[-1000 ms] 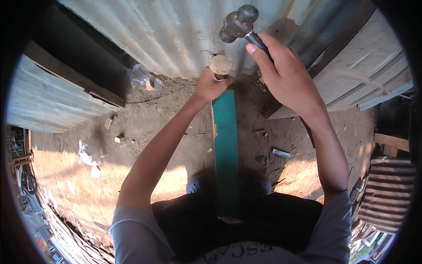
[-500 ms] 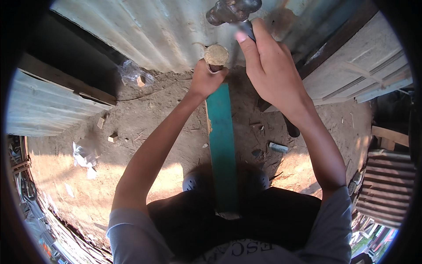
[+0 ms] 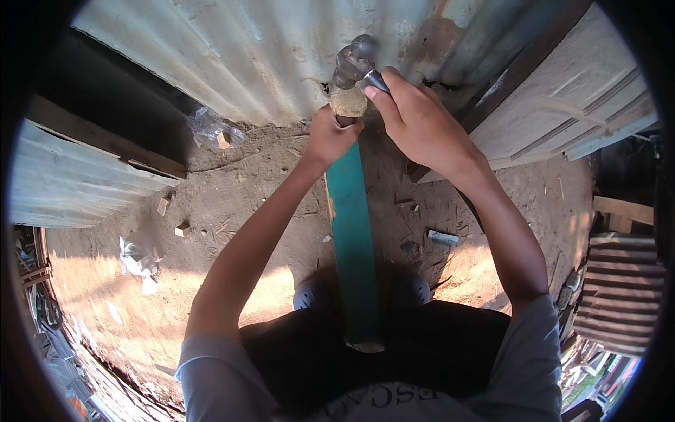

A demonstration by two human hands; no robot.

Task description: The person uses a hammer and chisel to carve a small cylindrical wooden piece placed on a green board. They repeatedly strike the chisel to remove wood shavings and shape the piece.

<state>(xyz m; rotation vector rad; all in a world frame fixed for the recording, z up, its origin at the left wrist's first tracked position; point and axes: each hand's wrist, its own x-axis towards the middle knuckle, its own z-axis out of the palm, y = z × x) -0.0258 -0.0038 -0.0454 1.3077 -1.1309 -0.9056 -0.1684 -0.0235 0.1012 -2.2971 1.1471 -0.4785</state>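
Note:
My left hand [image 3: 332,135] is closed round an upright dark shaft topped by a pale, frayed round cap [image 3: 348,102], at the far end of a long teal board [image 3: 350,218]. The board runs back between my feet under me. My right hand [image 3: 415,123] grips the dark handle of a ball peen hammer [image 3: 357,58], whose head is just over the cap; I cannot tell whether they touch. The lower end of the shaft is hidden by my left hand.
A corrugated metal wall [image 3: 246,56] stands close ahead. A pale panelled door [image 3: 562,98] leans in at right, another sheet [image 3: 84,176] at left. The dirt floor [image 3: 197,267] holds small wood blocks [image 3: 181,231] and plastic scraps [image 3: 214,126]. Rusty corrugated metal [image 3: 615,288] lies far right.
The hammer first rose toward the top edge, then came down and left to just over the cap. My left hand has shifted little in the picture and keeps its grip.

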